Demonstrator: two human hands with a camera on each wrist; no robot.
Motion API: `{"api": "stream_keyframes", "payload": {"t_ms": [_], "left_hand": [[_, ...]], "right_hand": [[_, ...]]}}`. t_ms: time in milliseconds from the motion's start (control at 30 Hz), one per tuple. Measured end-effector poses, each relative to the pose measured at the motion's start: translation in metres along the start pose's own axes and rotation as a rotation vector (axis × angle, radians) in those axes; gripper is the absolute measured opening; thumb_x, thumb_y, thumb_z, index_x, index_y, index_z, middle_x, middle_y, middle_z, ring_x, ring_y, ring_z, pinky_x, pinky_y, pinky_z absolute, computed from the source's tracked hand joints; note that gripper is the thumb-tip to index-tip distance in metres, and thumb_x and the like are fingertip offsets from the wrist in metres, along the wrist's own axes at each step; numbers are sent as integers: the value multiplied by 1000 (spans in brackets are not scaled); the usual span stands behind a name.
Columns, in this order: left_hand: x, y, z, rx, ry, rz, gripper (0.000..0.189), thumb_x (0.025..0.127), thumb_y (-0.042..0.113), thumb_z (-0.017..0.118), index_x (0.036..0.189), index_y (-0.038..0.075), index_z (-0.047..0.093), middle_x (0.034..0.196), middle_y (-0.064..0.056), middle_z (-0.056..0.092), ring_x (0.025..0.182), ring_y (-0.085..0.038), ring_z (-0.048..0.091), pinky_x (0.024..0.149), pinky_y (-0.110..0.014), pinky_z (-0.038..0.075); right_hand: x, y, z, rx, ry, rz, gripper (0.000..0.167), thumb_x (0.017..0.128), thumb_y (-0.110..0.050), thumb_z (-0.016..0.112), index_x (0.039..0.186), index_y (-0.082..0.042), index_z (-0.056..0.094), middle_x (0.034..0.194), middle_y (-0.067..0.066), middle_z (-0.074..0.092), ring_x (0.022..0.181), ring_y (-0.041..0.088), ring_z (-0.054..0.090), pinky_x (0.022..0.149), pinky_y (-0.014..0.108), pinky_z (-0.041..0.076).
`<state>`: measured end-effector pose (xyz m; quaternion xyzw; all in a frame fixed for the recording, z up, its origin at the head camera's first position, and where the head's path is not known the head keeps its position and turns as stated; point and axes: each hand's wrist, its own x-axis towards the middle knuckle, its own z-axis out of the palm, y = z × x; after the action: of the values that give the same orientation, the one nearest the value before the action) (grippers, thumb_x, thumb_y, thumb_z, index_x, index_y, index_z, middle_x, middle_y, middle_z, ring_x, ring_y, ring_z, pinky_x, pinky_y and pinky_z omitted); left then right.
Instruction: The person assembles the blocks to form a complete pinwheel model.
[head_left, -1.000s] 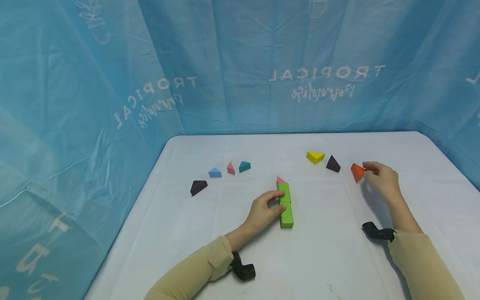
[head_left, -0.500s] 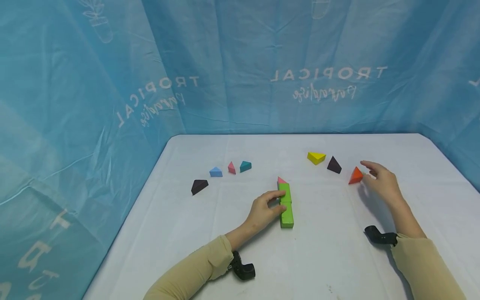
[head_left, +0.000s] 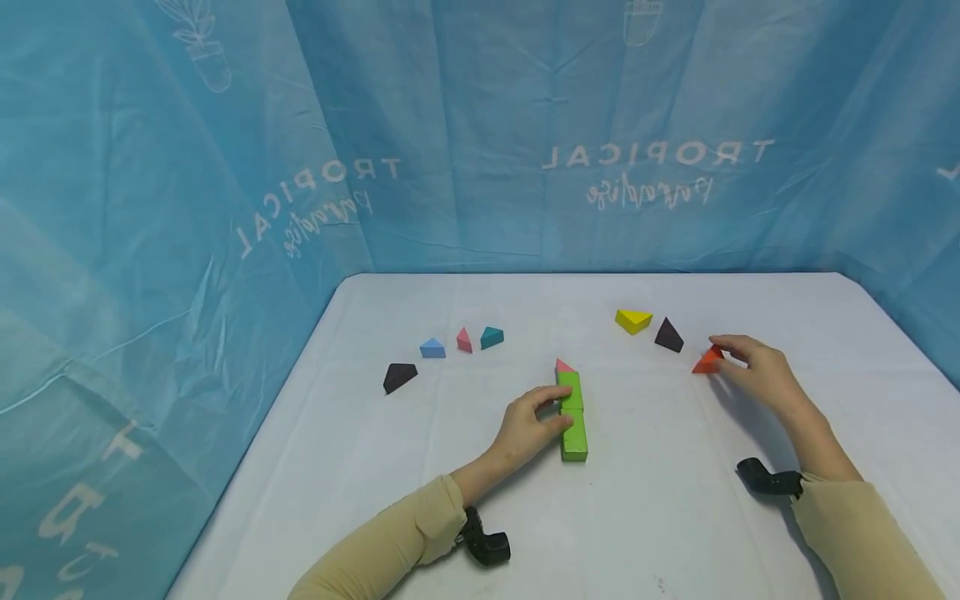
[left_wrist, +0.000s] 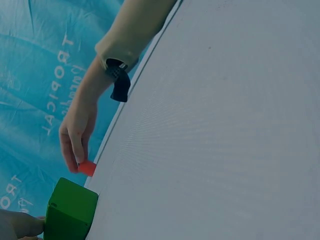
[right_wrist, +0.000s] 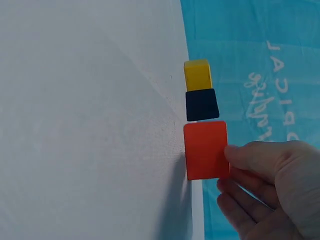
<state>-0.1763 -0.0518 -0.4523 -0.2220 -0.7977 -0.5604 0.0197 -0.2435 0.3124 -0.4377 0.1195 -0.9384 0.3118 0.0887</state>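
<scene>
White table (head_left: 645,533), and here's the left hand (head_left: 528,423) relaxed, the right hand (head_left: 759,372) pinching; two green blocks (head_left: 577,409) touched by the left, one nudge might part them; the orange wedge (right_wrist: 206,150) in that pinch, a weak grip could drop it
</scene>
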Motion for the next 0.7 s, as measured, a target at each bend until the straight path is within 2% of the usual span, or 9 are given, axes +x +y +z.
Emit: {"api": "stream_keyframes", "payload": {"t_ms": [33, 100, 167, 367, 700], "left_hand": [[0, 0, 0, -4, -1, -11, 39, 84, 1, 69, 121, -2, 60, 122, -14, 59, 116, -27, 54, 99, -33, 43], [2, -11, 2, -6, -1, -18, 40, 84, 4, 70, 123, 2, 61, 123, -9, 59, 116, -23, 53, 99, -31, 42], [2, -12, 3, -4, 0, -16, 40, 84, 5, 70, 123, 3, 61, 123, -8, 59, 116, -21, 54, 99, -28, 42], [1, -12, 3, -2, 0, -9, 40, 84, 5, 70, 123, 2, 61, 123, -9, 59, 115, -20, 54, 98, -27, 42], [2, -13, 4, -14, 5, 0, 40, 84, 3, 70, 123, 1, 60, 123, -11, 59, 116, -23, 54, 98, -31, 43]], "right_hand": [[0, -1, 0, -6, 13, 1, 38, 89, -6, 62, 124, 8, 54, 120, 31, 53, 107, 51, 51, 88, 61, 43], [-1, -2, 0, -12, 38, 17, 39, 89, -10, 64, 123, 8, 54, 118, 30, 53, 105, 50, 52, 86, 61, 44], [-3, -2, 0, -4, 45, 55, 43, 90, -15, 65, 124, 8, 53, 120, 30, 51, 106, 50, 51, 86, 61, 44], [-6, 4, 0, 61, -1, 149, 57, 91, -29, 64, 131, 6, 46, 127, 31, 48, 114, 51, 46, 91, 61, 40], [-9, 9, 1, 98, 10, 162, 59, 90, -30, 65, 132, 6, 45, 127, 31, 49, 116, 51, 44, 93, 61, 39]]}}
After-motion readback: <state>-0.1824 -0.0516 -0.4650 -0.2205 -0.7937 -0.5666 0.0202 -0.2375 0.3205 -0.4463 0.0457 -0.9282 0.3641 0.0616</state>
